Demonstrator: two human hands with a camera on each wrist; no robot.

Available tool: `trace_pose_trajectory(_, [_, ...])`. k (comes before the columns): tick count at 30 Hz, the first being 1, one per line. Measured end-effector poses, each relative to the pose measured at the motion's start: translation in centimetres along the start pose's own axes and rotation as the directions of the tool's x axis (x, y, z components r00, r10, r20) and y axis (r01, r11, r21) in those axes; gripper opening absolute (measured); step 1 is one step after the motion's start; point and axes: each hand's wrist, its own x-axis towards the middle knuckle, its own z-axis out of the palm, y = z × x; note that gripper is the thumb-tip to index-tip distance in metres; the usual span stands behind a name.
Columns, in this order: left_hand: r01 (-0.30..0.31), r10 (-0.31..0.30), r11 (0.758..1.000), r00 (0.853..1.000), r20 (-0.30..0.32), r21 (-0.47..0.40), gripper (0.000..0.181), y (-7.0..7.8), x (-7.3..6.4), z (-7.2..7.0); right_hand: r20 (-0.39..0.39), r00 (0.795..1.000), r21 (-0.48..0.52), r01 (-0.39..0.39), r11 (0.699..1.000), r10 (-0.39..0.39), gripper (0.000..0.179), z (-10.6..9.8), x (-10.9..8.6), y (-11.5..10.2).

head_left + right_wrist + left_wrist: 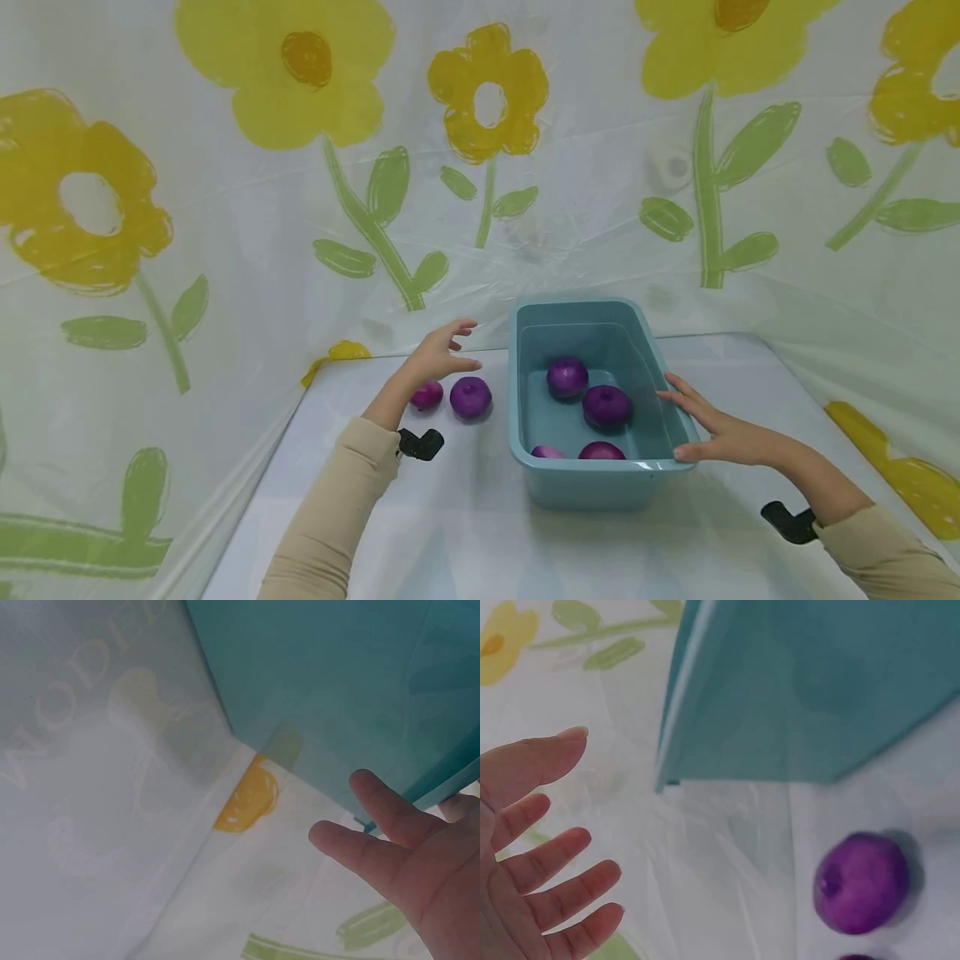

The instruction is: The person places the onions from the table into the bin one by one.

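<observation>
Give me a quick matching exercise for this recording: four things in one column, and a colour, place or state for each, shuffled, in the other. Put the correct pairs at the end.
Things
1. Left hand
2. Right hand
3. Bin
4. Sleeves

Descriptions
A. Beige
B. Blue-green, with purple onions inside
C. At the bin's right-hand side
D. Apart from the bin, holding nothing

Pairs: 1-D, 2-C, 3-B, 4-A
</observation>
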Motion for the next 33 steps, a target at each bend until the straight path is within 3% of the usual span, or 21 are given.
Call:
trace_pose_trajectory(6, [0.103, -0.104, 0.994, 0.994, -0.044, -0.029, 0.067, -3.8, -1.7, -0.3, -0.003, 1.000, -0.003, 0.009, 1.000, -0.009, 0.075, 0.0, -0.2, 0.1])
trace_pose_trajectory(9, [0.175, -0.177, 0.984, 0.982, -0.068, -0.035, 0.068, -5.6, -2.7, -0.5, -0.003, 1.000, -0.002, 0.016, 1.000, -0.016, 0.075, 0.0, -0.3, 0.0])
trace_pose_trajectory(12, [0.256, -0.260, 0.965, 0.959, -0.109, -0.048, 0.070, -7.5, -3.7, -0.7, -0.004, 1.000, 0.005, 0.017, 1.000, -0.017, 0.075, -0.1, -0.3, 0.0])
trace_pose_trajectory(15, [0.334, -0.341, 0.940, 0.928, -0.153, -0.067, 0.074, -9.4, -4.7, -0.7, -0.004, 1.000, 0.001, 0.025, 1.000, -0.025, 0.075, 0.0, -0.2, 0.0])
trace_pose_trajectory(18, [0.378, -0.383, 0.924, 0.902, -0.201, -0.067, 0.078, -11.4, -5.8, -0.5, -0.006, 1.000, -0.003, 0.026, 1.000, -0.026, 0.075, 0.0, -0.1, 0.1])
trace_pose_trajectory(25, [0.463, -0.467, 0.881, 0.825, -0.318, -0.095, 0.080, -15.7, -8.2, 1.0, -0.005, 1.000, 0.000, 0.030, 1.000, -0.030, 0.075, 0.0, 0.0, 0.1])
trace_pose_trajectory(27, [0.475, -0.482, 0.874, 0.815, -0.320, -0.106, 0.082, -16.6, -8.7, 1.6, -0.004, 0.999, 0.000, 0.037, 0.999, -0.037, 0.074, 0.0, 0.0, 0.1])
trace_pose_trajectory(33, [0.499, -0.513, 0.857, 0.806, -0.294, -0.128, 0.084, -18.7, -9.5, 3.3, 0.000, 1.000, -0.005, 0.025, 1.000, -0.025, 0.074, 0.0, 0.1, 0.1])
